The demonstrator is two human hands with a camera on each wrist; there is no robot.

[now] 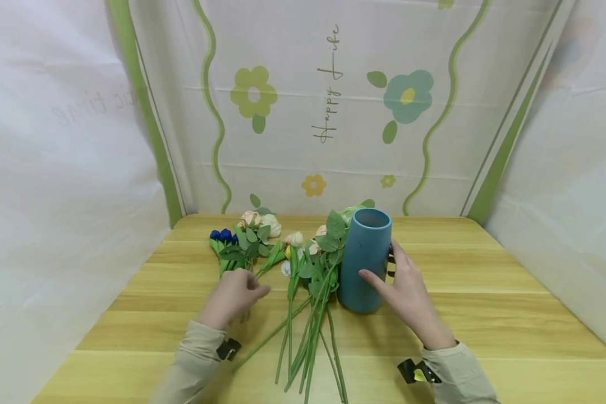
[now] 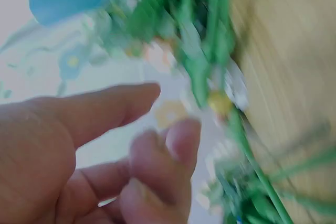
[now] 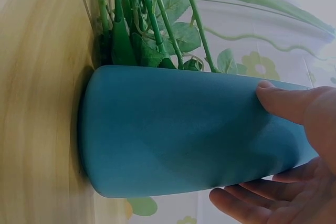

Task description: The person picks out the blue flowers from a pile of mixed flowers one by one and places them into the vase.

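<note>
The vase (image 1: 366,259) looks matt and smooth, the worktop (image 1: 485,303) is pale grained wood, and the backdrop (image 1: 333,112) is creased printed sheeting.

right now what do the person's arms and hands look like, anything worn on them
Both arms wear long beige sleeves, the left sleeve and right sleeve bunched at the cuffs. Each wrist carries a small black device, the right wrist device showing a yellow patch. The left hand and right hand are bare, without gloves.

One blue vase (image 1: 366,259) stands on one wooden bench (image 1: 485,292). Beside it lies a single loose heap of artificial flowers (image 1: 293,264) — the stems overlap too much to count exactly, though one cluster of small blue blooms (image 1: 223,235) shows. Two hands are in view — one left hand (image 1: 232,295), one right hand (image 1: 409,292).
</note>
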